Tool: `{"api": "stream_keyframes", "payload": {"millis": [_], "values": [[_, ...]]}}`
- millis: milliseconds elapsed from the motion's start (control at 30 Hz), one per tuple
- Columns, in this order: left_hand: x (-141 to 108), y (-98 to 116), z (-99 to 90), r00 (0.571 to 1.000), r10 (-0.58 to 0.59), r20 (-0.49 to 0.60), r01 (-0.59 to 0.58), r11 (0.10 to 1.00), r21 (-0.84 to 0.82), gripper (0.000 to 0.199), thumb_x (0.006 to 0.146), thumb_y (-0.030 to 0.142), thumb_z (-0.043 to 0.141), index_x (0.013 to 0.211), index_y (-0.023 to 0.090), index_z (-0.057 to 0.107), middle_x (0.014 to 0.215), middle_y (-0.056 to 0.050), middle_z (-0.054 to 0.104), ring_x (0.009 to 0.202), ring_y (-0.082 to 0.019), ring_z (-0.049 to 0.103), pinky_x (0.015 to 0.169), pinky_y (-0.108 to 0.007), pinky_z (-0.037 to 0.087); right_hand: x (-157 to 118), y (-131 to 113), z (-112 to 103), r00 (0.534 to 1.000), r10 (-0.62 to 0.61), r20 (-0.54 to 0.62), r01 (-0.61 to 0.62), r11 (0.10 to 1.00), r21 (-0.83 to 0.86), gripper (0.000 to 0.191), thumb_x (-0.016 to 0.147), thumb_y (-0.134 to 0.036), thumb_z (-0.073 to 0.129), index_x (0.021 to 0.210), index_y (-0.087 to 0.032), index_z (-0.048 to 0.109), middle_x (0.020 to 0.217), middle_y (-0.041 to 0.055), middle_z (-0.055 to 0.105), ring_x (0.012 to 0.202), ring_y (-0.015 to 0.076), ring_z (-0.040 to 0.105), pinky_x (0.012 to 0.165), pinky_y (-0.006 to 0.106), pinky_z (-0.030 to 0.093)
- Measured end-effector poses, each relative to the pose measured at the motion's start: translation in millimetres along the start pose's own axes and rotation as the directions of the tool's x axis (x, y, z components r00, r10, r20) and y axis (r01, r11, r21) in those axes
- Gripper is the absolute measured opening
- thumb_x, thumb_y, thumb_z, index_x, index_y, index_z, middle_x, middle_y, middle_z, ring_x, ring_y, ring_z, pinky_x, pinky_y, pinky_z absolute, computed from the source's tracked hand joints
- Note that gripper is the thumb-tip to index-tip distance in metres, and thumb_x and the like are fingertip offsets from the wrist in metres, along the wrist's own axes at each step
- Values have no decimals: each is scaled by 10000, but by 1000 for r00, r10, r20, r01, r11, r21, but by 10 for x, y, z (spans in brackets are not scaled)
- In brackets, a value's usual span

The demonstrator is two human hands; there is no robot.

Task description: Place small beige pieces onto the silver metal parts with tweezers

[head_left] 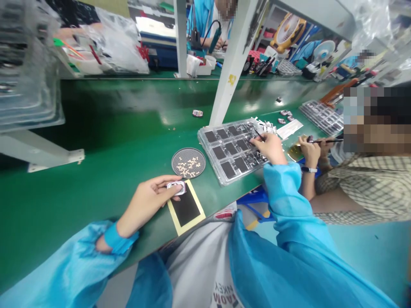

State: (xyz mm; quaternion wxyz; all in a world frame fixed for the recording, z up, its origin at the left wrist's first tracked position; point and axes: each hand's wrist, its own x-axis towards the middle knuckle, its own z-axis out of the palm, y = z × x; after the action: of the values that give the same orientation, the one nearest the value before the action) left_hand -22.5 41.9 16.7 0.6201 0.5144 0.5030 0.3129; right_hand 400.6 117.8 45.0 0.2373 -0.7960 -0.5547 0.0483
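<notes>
My left hand [159, 194] pinches a small pale, rounded casing [176, 188] with dark parts inside, above a black pad with a yellow border [189, 208]. Farther right, my right hand [271, 147] grips dark, thin tweezers [260, 136] over a clear plastic tray [221, 175]. Dark square pieces and small shiny parts fill the tray's compartments; my fingers hide some of them. Between the hands, a round dark perforated dish [188, 150] holds several tiny cream-coloured pieces.
A white post [229, 72] rises behind the tray. Another small casing [198, 113] lies on the green bench [128, 149]. At right, a co-worker's hands [310, 149] hold a thin dark tool near a second tray [321, 117]. Stacked clear trays [28, 85] stand at left.
</notes>
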Motion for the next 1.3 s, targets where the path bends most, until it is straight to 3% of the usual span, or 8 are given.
{"api": "stream_keyframes", "payload": {"millis": [233,333,467,567,700,800,967,1300], "values": [[-10,4,68,999,20,-46,-25,995,-100,426,809,513,816,995,134,757,799,-91,730,601,-191,676,391,-207,384,-52,15,-42,988,-70,-139,76,996,38,305,810,-347,747,1033,-140,771,963,145,780,895,297,715,844,414,524],[-18,2,66,998,29,-60,-36,992,-120,450,877,545,731,1049,130,761,745,-89,714,580,-180,664,393,-204,334,-202,-176,-130,980,-75,-186,121,960,254,385,801,-319,778,1146,-149,764,989,131,786,952,299,731,921,452,548],[-47,32,56,995,95,-29,-99,974,-205,439,938,476,661,1185,119,721,889,-130,747,710,-206,709,475,-213,397,-791,-722,-128,987,-159,9,118,765,634,307,749,-356,863,1019,-223,802,946,63,796,842,237,752,825,406,631],[-74,46,55,989,144,-17,-144,966,-213,413,934,383,668,1239,107,694,895,-123,745,773,-199,701,539,-211,437,-1300,-1157,69,907,-333,259,32,666,745,213,791,-368,840,952,-232,808,920,44,802,789,220,757,769,397,660],[-96,19,73,979,204,-32,-206,957,-204,438,863,302,735,1259,121,687,1121,-125,732,919,-198,691,724,-230,535,-1666,-1488,448,863,-417,285,-39,507,861,247,822,-323,808,1040,-229,740,917,17,801,840,201,770,817,366,656],[-104,-15,86,970,241,-30,-241,948,-207,490,824,281,769,1277,120,674,1242,-137,695,1060,-229,679,933,-296,545,-1722,-1540,639,872,-399,283,-57,491,869,255,823,-331,807,989,-227,642,864,5,788,820,190,766,755,315,633],[-114,-50,84,965,262,-22,-263,959,-105,521,862,298,744,1343,132,635,1220,-134,696,1083,-249,673,955,-330,542,-1710,-1518,715,878,-371,302,-65,533,844,262,834,-363,794,923,-227,589,873,17,774,841,200,754,746,310,604],[-117,-83,80,944,322,-78,-298,929,221,451,910,350,724,1341,231,662,1151,-63,715,721,-145,572,647,-264,470,-1671,-1558,709,876,-312,368,-195,468,862,272,765,-328,843,867,-213,619,802,2,741,761,177,722,716,295,588]]}}
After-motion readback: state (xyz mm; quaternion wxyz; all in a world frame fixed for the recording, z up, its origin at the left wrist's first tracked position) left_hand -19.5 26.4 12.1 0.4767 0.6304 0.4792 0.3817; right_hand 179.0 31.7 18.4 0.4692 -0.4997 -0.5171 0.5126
